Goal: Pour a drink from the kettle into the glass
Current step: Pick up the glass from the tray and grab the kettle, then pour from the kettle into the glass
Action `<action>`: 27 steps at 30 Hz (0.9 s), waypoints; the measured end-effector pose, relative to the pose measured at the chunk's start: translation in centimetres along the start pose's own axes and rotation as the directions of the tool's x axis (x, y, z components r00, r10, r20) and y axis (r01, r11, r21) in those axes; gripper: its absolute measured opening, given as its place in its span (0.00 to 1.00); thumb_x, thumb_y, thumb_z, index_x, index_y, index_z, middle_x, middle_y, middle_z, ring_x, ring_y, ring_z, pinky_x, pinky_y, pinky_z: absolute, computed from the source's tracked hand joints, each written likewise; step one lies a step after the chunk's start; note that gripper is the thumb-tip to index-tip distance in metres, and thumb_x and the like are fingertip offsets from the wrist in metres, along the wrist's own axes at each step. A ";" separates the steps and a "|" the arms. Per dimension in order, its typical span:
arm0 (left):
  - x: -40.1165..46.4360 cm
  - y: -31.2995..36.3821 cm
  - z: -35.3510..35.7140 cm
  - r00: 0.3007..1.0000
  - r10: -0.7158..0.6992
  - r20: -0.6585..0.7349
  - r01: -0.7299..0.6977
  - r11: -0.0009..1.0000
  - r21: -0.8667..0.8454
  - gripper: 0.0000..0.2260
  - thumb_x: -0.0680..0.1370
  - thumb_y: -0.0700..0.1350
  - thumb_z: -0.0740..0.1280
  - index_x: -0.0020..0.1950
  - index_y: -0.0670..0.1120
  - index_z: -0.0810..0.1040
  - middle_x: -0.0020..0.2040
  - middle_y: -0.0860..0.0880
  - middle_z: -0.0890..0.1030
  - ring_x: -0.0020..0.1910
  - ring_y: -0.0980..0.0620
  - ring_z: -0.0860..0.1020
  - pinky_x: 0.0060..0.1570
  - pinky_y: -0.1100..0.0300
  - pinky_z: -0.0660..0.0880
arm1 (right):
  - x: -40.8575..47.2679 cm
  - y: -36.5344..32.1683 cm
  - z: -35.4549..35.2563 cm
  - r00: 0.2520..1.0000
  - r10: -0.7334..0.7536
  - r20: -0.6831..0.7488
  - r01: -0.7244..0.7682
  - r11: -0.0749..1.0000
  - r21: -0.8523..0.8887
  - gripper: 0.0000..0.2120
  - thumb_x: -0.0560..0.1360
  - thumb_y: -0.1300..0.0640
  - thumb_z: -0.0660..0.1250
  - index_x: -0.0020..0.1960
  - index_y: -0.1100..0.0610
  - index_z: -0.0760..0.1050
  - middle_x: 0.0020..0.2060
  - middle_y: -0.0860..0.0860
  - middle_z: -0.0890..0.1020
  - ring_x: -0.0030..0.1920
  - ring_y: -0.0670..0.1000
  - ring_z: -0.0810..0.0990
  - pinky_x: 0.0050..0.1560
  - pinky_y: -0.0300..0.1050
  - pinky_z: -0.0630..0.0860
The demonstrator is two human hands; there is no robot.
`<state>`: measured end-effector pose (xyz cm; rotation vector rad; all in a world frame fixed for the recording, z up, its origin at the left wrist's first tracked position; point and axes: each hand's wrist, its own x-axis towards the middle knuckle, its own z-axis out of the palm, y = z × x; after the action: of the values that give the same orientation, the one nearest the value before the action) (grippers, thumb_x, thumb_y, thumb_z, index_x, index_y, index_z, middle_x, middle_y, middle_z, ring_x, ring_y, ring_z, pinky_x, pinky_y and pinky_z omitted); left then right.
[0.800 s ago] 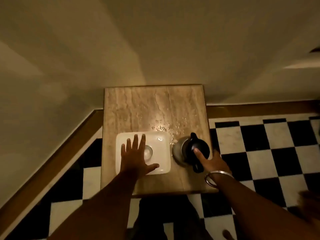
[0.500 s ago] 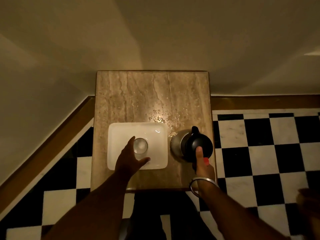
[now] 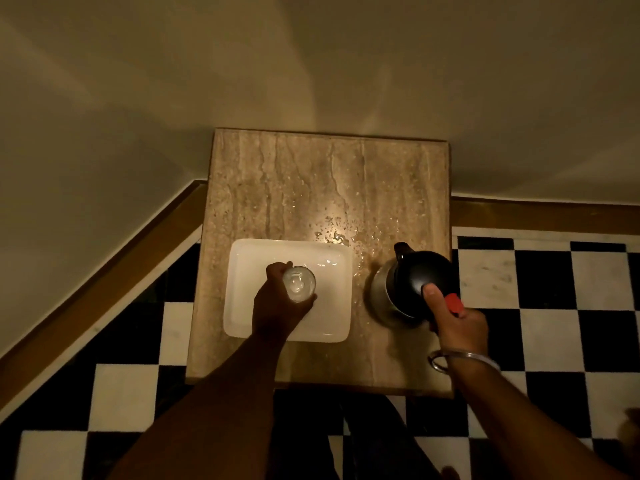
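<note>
A clear glass (image 3: 299,283) stands upright on a white rectangular tray (image 3: 254,258) on a small stone-topped table (image 3: 311,181). My left hand (image 3: 277,306) is wrapped around the glass from its left and near side. To the right stands a steel kettle (image 3: 412,282) with a black lid, its spout pointing away from me. My right hand (image 3: 457,323) grips the kettle's handle, thumb resting on the lid beside a red tab (image 3: 454,304). The kettle leans slightly and looks just off the table.
Water drops (image 3: 337,233) glisten on the table behind the tray and kettle. The table stands in a corner against pale walls with a wooden skirting (image 3: 540,214). Black-and-white checkered floor (image 3: 540,289) lies on both sides. A metal bangle (image 3: 464,358) circles my right wrist.
My left hand, flat over the tray before, has closed around the glass. My right hand has settled onto the kettle's handle with the thumb on the lid.
</note>
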<state>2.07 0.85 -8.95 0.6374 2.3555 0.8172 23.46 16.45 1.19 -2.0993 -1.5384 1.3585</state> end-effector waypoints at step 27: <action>-7.4 17.8 -16.4 0.882 0.440 -0.169 -0.470 0.849 -0.241 0.34 0.63 0.52 0.80 0.66 0.57 0.72 0.60 0.55 0.73 0.54 0.63 0.71 0.50 0.78 0.67 | -18.4 -28.1 -12.6 0.609 -0.593 0.528 0.746 0.202 -0.634 0.37 0.44 0.14 0.50 0.25 0.48 0.66 0.16 0.44 0.72 0.22 0.43 0.73 0.24 0.39 0.68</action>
<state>1.42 2.38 16.35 1.0754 2.1450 1.3932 14.27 17.47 35.86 -1.1024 -3.1052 0.4354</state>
